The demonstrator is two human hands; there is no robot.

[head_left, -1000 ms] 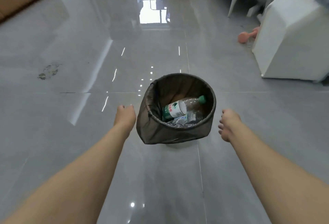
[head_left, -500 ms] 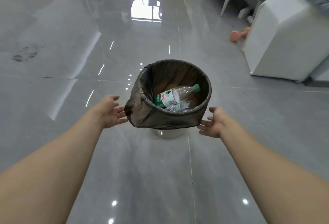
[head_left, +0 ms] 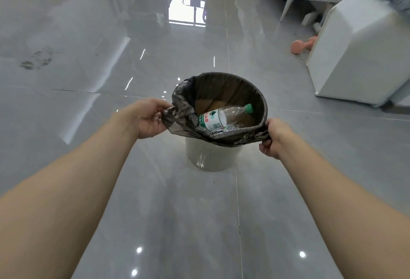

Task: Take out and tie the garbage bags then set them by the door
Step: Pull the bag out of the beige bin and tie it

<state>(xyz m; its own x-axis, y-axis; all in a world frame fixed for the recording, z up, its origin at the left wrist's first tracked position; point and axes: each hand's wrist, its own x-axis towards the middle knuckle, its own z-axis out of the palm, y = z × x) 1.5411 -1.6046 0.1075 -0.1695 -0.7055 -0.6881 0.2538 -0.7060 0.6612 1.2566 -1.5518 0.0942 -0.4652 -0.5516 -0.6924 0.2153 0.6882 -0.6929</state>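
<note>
Thin dark-brown plastic garbage bag [head_left: 224, 92] is seen lining a small round white plastic bin [head_left: 210, 156] standing on the glossy grey tiled floor [head_left: 88, 105]. Bag rim is pulled off the near side of the bin and bunched there; far rim is seen folded over, but whether it is seated on the bin edge cannot be told. Only the lower front wall of the bin is visible, the rest is covered by the bag.

Left hand [head_left: 147, 119]: grip is closed in a pinch on the loose left flap of the bag; fingertips are hidden behind the film. Right hand [head_left: 274, 138]: grip is curled tight round the bunched right edge of the bag; fingers are hidden under the hand.

Inside the bag, a clear plastic bottle with green cap and green-white label [head_left: 224, 117] is seen lying on its side above crumpled clear plastic. A brown patch is visible under it; what it is cannot be made out.

White boxy furniture [head_left: 359, 57] is cut off at the right edge. A pink dumbbell [head_left: 299, 46] beside it is half hidden. A dark smudge [head_left: 36, 62] is seen on the floor far left.
</note>
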